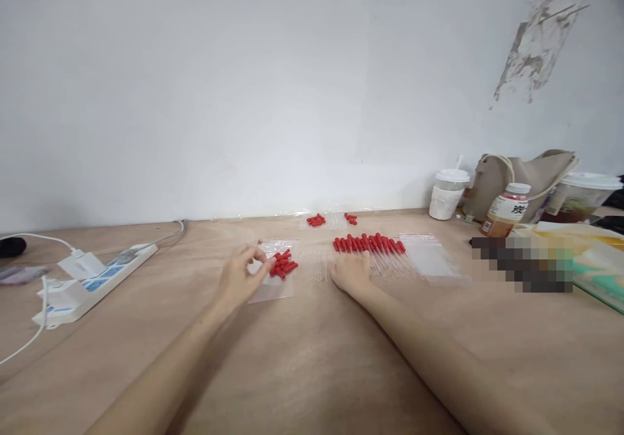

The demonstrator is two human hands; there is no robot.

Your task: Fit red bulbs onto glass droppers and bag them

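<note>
My left hand curls its thumb and forefinger together at the edge of a pile of red rubber dropper bulbs, pinching at one of them. The pile lies on a clear plastic bag. Bare glass dropper tubes lie side by side between my hands. My right hand is closed, knuckles up, between these tubes and a row of droppers with red bulbs fitted. Its fingertips are hidden, so what they hold does not show.
Beyond the droppers are more red bulbs on clear plastic by the wall. To the right lie an empty clear bag, a white-lidded cup, a bottle and a grey bag. A power strip with plugged-in chargers stands left.
</note>
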